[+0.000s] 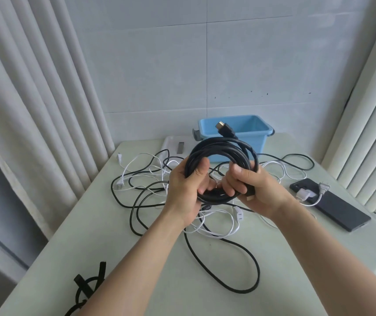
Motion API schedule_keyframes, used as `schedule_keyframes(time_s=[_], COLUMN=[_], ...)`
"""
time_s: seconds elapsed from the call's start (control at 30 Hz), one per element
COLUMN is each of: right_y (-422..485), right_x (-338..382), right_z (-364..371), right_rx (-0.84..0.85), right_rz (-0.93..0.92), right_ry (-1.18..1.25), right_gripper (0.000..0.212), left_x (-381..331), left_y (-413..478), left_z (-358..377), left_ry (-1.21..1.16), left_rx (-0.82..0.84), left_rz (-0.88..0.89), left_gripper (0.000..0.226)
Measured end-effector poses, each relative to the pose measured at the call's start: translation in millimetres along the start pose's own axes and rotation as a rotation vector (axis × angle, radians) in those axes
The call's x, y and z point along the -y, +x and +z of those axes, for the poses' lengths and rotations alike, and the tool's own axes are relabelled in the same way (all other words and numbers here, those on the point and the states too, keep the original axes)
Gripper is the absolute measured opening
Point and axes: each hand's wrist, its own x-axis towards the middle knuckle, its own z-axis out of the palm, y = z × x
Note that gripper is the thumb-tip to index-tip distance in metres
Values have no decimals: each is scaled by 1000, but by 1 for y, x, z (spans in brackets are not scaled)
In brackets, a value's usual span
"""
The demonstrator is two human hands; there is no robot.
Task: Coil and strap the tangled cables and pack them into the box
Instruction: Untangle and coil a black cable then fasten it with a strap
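Observation:
Both hands hold a coiled black cable [222, 149] upright above the table's middle. My left hand [188, 188] grips the coil's left side, thumb through the ring. My right hand [249, 190] grips its lower right side, fingers curled round the strands. One metal-tipped plug [224, 130] of this cable sticks up at the coil's top. Under the hands lies a tangle of white cables [214, 231] and black cables [239, 286]. The blue box [262, 142] stands open behind the coil. Black straps [89, 283] lie at the front left.
A black phone [335, 207] lies at the right with a white plug [305, 193] resting on it. A white flat lid-like piece [171, 144] sits left of the box. Curtains hang on both sides; a tiled wall stands behind the pale table [150, 258].

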Motion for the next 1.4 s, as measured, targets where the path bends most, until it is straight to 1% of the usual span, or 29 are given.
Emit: schedule_keyframes(time_s=[0.1, 0.13, 0.17, 0.2, 0.27, 0.3, 0.4, 0.47, 0.53, 0.57, 0.63, 0.67, 0.7, 0.73, 0.83, 0.9, 0.97, 1.03, 1.13, 1.27, 1.3, 1.4], right_y=[0, -1, -2, -5, -8, -10, -21, -29, -36, -38, -46, -48, -49, -50, -55, -58, -59, -62, -66, -70, -72, -76], right_x=[1, 1, 0, -1, -4, -5, -5, -7, -10, -11, -18, -21, -26, -31, -49, -60, -65, -69, -72, -75, -76, -80], right_z=[7, 10, 13, 18, 27, 33, 51, 64, 74, 77, 89, 92, 97, 102, 119, 127, 131, 132, 127, 123, 123, 118], right_rx=[-139, -184, -220, -241, -241, -233, -207, -196, -208, -213, -194, -189, -184, -183, -173, -187, -212, -247, -297, -313, -310, -312], right_rz=[6, 16, 25, 38, 51, 54, 72, 87, 107, 116, 139, 145, 155, 169, 201, 226, 229, 230, 219, 200, 197, 198], right_ry=[-9, -22, -40, -60, -89, -93, -144, -138, -89, -82, -118, -144, -169, -196, -262, -287, -309, -321, -289, -260, -252, -226], right_gripper=[39, 36, 33, 31, 27, 26, 30, 32, 30, 30, 26, 25, 26, 27, 30, 30, 30, 29, 25, 27, 27, 26], left_x=[-8, -12, -16, -18, -20, -20, -21, -24, -29, -33, -44, -50, -57, -63, -82, -89, -94, -99, -99, -85, -81, -73], left_y=[2, 1, 2, 0, -4, -8, -26, -42, -53, -55, -71, -75, -80, -85, -102, -117, -131, -146, -161, -160, -158, -153], left_z=[-8, -10, -10, -9, -4, -2, -2, -6, -13, -18, -36, -45, -55, -65, -94, -116, -135, -146, -150, -144, -142, -135], left_ry=[-7, -4, -3, -2, 7, 9, -28, -49, -18, 17, 129, 208, 284, 364, 595, 819, 1046, 1230, 1356, 1498, 1513, 1539], left_rx=[9, -1, -30, -87, -235, -290, -367, -375, -325, -265, -148, -103, -89, -102, -193, -189, -81, 62, 211, 344, 360, 391], left_rz=[-99, -143, -190, -238, -301, -312, -301, -305, -343, -369, -405, -419, -423, -407, -366, -366, -363, -355, -334, -311, -326, -351], left_gripper=[74, 77, 73, 64, 47, 43, 45, 46, 44, 42, 40, 44, 46, 42, 24, 13, 5, 9, 16, 36, 36, 24])
